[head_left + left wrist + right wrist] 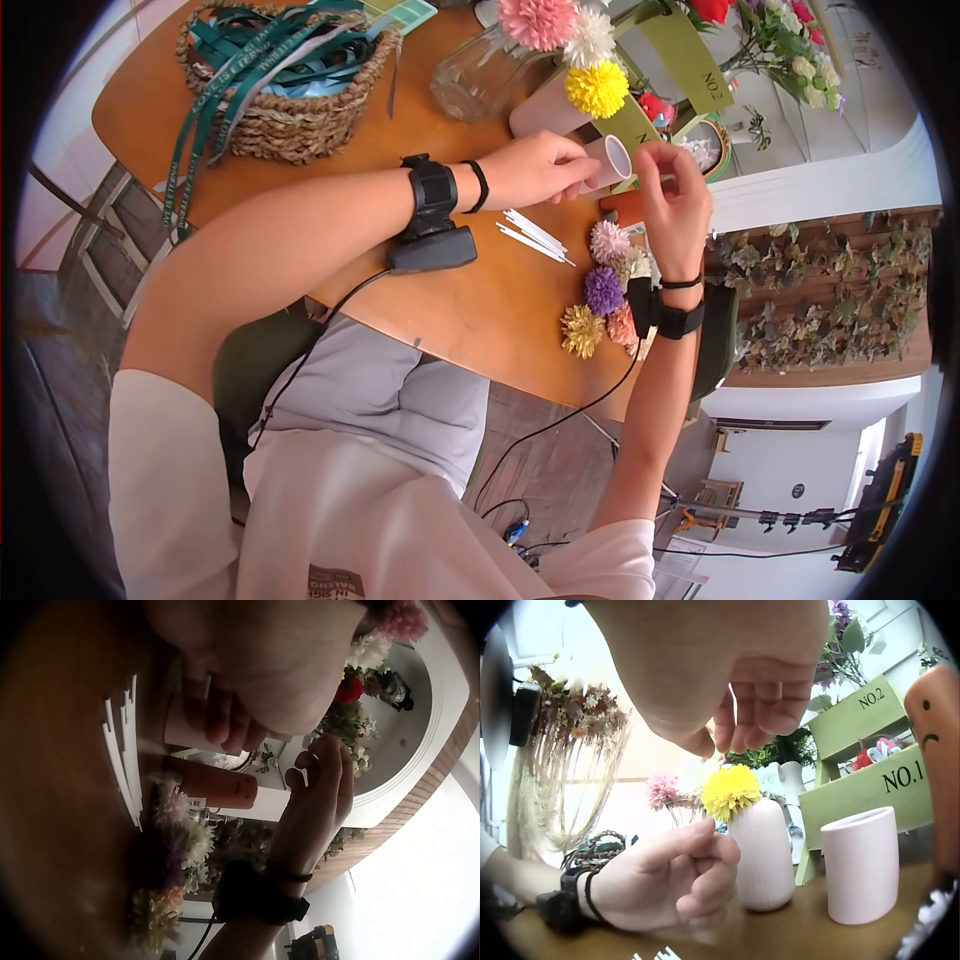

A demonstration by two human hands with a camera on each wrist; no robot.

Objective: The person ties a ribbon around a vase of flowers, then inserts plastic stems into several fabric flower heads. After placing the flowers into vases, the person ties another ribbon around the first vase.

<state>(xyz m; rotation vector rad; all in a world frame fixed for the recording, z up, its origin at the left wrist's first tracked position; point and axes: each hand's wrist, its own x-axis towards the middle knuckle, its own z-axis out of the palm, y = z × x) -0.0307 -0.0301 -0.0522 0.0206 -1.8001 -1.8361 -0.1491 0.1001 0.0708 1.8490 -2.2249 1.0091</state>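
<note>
My left hand point(535, 170) is over the table beside a pale pink cup point(861, 866), its fingers loosely bent. In the right wrist view, a gap separates this left hand point(671, 881) from the cup, and no object shows in it. My right hand point(676, 200) is raised across from it, fingers bent and thumb near the index finger, with nothing visible between them. Behind the hands, a yellow flower point(730, 793) shows at the top of a ribbed white vase point(763, 859). White sticks point(535, 237) lie on the table below the hands.
Several loose flower heads point(603, 290) lie near my right forearm. A woven basket point(300, 125) of green ribbons stands at the upper left, a glass vase point(470, 85) further along. Beyond the cup are a green shelf point(859, 720) and an orange object with a drawn face point(934, 742).
</note>
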